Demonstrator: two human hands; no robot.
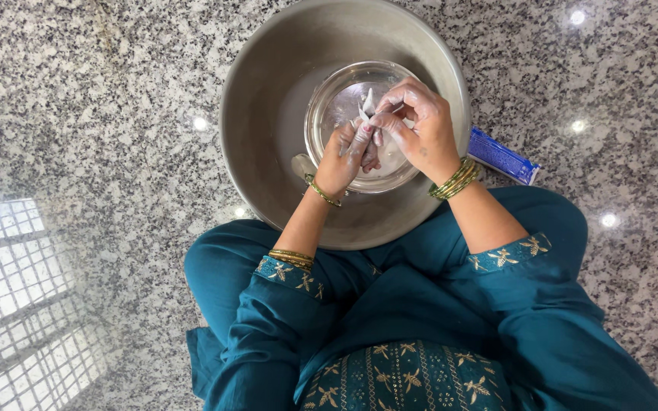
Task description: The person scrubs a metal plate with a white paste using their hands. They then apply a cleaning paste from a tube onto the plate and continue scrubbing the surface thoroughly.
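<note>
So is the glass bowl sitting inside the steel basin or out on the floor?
Inside. The glass bowl rests on the bottom of the steel basin, ringed by its wall, under both hands.

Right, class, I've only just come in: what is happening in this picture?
A person in teal clothes sits on a speckled granite floor with a large steel basin before them. Inside it stands a small glass bowl. Both hands are over that bowl: the left hand and right hand together pinch and work a small white piece. A blue packet lies on the floor beside the basin.
</note>
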